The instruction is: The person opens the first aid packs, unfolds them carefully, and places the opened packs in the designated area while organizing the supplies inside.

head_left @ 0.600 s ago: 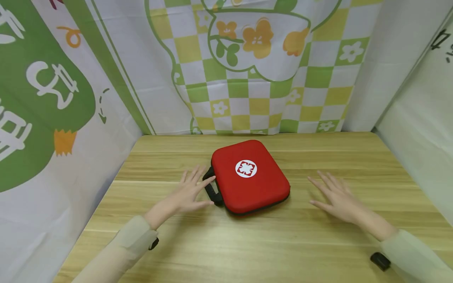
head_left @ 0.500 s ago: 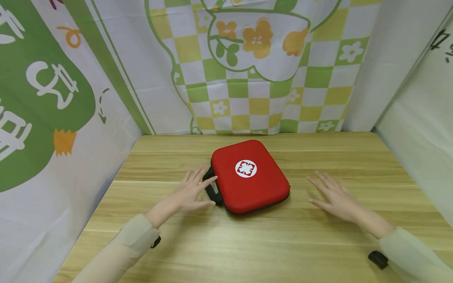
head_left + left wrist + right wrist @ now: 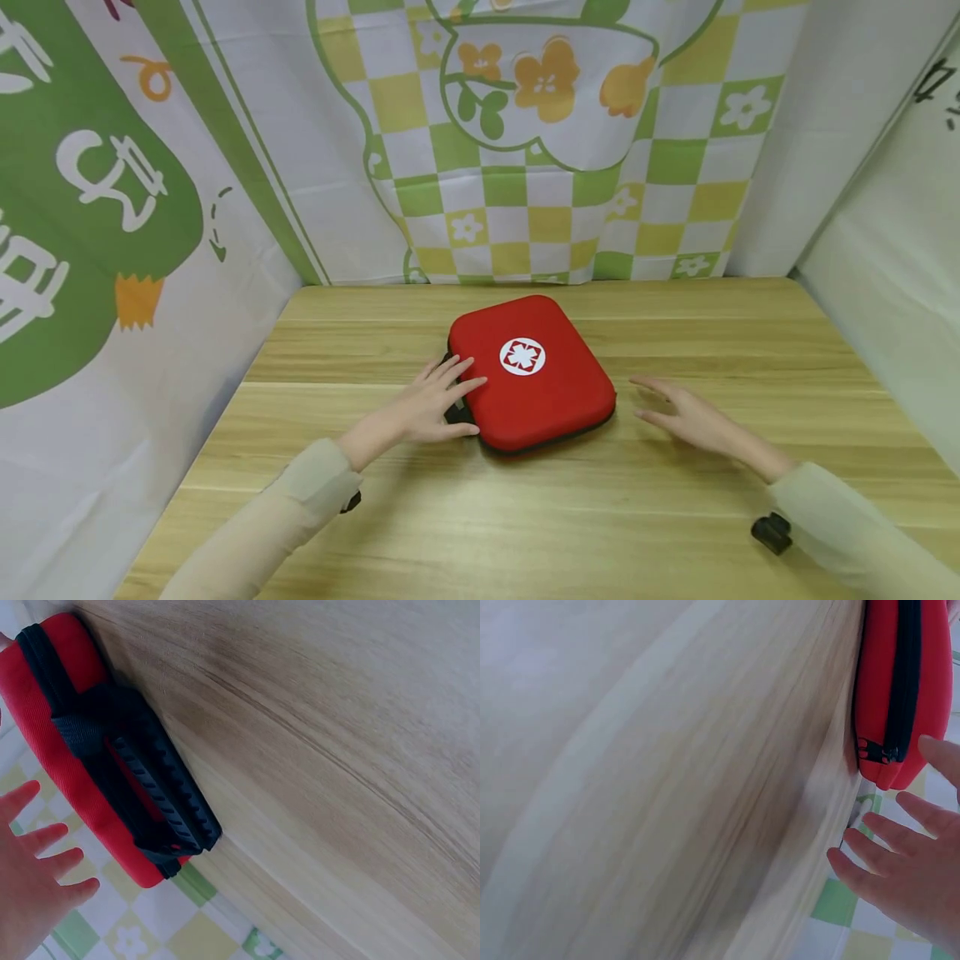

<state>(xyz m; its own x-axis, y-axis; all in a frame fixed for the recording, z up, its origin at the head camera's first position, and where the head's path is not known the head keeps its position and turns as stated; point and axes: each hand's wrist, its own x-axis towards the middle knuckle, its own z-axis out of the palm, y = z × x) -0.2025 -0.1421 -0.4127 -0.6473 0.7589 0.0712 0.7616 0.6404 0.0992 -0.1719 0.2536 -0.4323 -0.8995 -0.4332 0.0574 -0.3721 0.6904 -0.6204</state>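
A red first-aid case with a white round emblem lies flat on the wooden table, turned at an angle. Its black handle faces left and shows whole in the left wrist view. My left hand, fingers spread, hovers over the handle side of the case; whether it touches the lid I cannot tell. To the right of the case, a little apart from it, is my right hand with its fingers extended. The right wrist view shows the case's black zipper and its pull near that hand.
The wooden table reaches back to a green-and-yellow checked curtain. White printed fabric hangs along the left side, and another pale sheet on the right. A black wrist device sits by the right sleeve.
Both hands have moved in toward the case: the left one rightward over the handle, the right one leftward, closer to the case's right corner. The case stays in place.
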